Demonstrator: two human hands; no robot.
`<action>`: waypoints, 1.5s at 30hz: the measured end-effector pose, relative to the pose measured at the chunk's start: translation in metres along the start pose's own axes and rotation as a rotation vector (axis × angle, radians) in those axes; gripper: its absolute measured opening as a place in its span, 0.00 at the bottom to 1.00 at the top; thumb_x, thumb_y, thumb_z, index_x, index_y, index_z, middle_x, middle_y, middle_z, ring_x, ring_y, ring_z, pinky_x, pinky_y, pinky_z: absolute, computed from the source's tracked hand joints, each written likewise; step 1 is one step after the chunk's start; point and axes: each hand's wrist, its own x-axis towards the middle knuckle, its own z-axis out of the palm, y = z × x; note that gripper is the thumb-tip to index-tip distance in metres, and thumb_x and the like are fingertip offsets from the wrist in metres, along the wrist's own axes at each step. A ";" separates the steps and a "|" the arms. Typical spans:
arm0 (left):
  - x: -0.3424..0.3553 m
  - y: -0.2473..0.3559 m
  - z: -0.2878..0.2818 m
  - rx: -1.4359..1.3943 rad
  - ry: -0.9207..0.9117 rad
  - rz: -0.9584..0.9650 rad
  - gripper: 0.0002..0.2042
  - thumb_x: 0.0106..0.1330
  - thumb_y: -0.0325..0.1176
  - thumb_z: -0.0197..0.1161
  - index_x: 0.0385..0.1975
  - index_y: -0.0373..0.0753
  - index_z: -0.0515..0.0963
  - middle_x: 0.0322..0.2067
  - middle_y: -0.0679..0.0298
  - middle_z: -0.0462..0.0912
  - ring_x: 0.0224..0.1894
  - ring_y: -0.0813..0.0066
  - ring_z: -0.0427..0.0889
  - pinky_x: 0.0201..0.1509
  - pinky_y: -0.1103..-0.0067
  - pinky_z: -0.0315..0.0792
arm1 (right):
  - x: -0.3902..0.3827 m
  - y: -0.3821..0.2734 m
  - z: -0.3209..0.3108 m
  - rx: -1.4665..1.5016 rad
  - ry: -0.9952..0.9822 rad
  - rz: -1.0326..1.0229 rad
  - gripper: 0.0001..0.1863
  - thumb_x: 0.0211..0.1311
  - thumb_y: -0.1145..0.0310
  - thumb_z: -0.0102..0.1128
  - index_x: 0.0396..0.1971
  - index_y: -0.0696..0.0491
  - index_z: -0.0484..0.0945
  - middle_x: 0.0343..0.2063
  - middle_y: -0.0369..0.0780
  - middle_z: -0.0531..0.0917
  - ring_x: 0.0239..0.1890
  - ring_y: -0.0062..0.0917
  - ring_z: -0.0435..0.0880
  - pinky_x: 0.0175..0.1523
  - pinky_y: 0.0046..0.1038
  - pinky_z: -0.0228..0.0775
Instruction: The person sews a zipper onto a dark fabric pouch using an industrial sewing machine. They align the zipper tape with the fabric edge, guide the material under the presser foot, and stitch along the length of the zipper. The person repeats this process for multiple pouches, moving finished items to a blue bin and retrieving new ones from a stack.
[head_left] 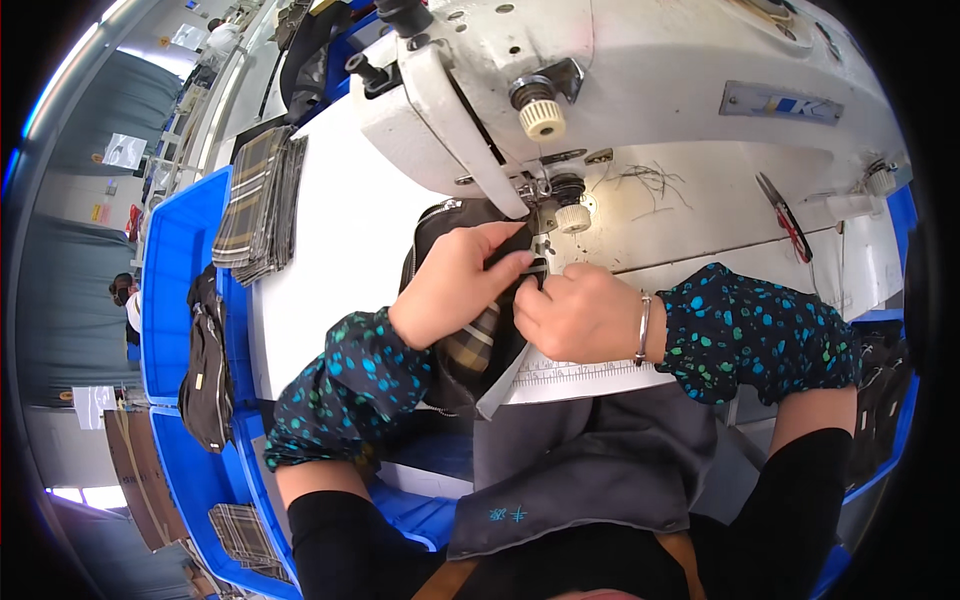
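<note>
Grey-green curtains [85,315] run down the far left of a workroom, and beside them stand two blue plastic bins [172,290], one nearer the person than the other. Over the side of the farther bin hangs a long dark brown fabric strip [207,370]. A white, smooth-topped desk [330,300] carries a large off-white metal sewing machine [640,90], and a thick stack of brown, grey and white plaid cloth panels [262,200] rests at its left edge.

Under the machine's head, close to the needle area, lies a dark brown sewn piece with a plaid panel [470,350], partly covered by both hands. On its left, the left hand [455,285] has thumb and forefinger clamped on the dark upper edge. The right hand [585,315], wearing a silver bangle [643,325] at the wrist, is curled, its fingers pinched together on the right edge of the piece.

Near the front of the desk runs a white printed ruler strip [580,375]. Loose dark thread ends [650,182] lie right of the needle area; red-and-black-handled scissors [786,218] lie farther right, well apart from the hands.
</note>
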 end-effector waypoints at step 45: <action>-0.031 0.017 -0.023 0.574 0.442 0.016 0.21 0.71 0.43 0.68 0.56 0.36 0.82 0.38 0.49 0.86 0.42 0.52 0.86 0.43 0.64 0.79 | -0.003 -0.013 -0.016 -0.165 -0.182 0.103 0.17 0.50 0.67 0.62 0.32 0.68 0.85 0.41 0.70 0.85 0.18 0.25 0.81 0.23 0.24 0.70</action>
